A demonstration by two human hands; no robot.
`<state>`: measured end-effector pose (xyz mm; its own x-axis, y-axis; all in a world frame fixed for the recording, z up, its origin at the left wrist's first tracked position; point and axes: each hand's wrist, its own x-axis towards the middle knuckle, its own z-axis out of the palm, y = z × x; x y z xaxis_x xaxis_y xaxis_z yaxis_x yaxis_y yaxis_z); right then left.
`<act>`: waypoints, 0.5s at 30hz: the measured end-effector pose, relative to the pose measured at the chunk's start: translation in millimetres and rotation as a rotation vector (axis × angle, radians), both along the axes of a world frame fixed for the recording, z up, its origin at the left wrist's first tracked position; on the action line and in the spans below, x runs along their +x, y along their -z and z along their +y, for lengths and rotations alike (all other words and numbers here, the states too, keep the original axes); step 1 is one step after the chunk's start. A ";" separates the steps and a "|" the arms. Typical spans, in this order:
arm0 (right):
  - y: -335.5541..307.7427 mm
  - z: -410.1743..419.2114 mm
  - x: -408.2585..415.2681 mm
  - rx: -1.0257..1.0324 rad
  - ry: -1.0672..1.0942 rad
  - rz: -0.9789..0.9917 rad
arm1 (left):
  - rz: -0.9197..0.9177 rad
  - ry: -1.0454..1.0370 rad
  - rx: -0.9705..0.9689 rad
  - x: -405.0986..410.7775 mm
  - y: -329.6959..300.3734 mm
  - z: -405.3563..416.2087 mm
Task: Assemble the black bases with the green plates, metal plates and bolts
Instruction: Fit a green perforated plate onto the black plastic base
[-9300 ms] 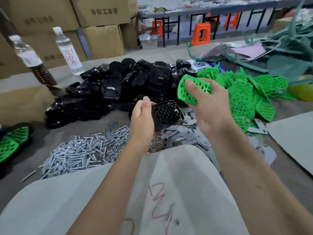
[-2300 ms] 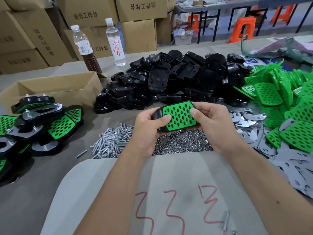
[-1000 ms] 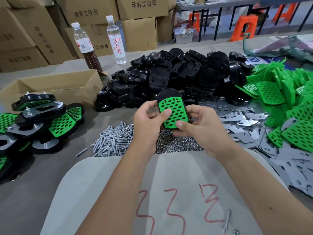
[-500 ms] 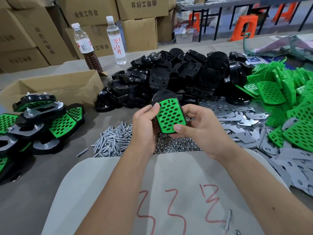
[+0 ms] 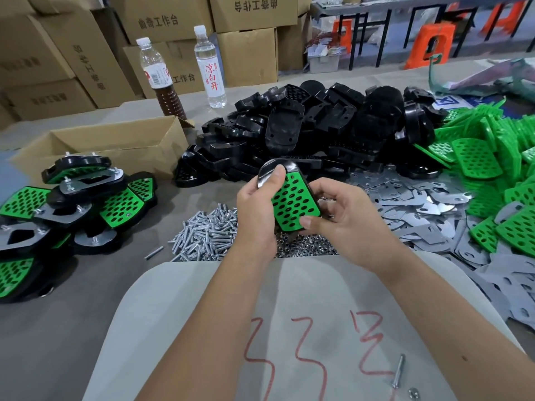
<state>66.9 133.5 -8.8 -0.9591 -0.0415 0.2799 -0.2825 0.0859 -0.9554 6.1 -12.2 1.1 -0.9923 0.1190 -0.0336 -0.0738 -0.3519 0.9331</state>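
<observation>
Both hands clamp one black base (image 5: 267, 172) with a green plate (image 5: 293, 205) seated in it, held above the nuts (image 5: 304, 247) on the bench (image 5: 58, 328). The left hand (image 5: 256, 211) has its grip curled round the left edge, thumb on the base's rounded top; the right hand (image 5: 343, 217) pinches the lower right corner. Half a second ago the piece stood more upright.

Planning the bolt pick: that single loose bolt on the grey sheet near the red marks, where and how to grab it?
Pinch the loose bolt across its shank near the middle, coming from above, probably with the right hand, which is nearer. It lies flat on the grey sheet, head toward the person, with only a nut close by.
</observation>
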 end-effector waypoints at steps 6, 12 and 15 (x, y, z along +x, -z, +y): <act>1.0 -10.1 -0.8 0.009 0.015 0.051 | 0.012 -0.048 0.004 0.9 -7.2 -1.3; 0.0 -14.6 1.9 0.280 0.281 0.139 | 0.064 -0.233 -0.021 -11.4 -16.2 -17.6; -4.8 -26.8 -0.6 0.646 0.280 0.308 | -0.004 -0.316 0.025 -27.6 -17.6 -36.8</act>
<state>66.3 106.6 -4.0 -0.8404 -0.0550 0.5391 -0.4136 0.7080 -0.5724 -21.5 -49.0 18.7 -0.9802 -0.1943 -0.0388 0.0390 -0.3813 0.9236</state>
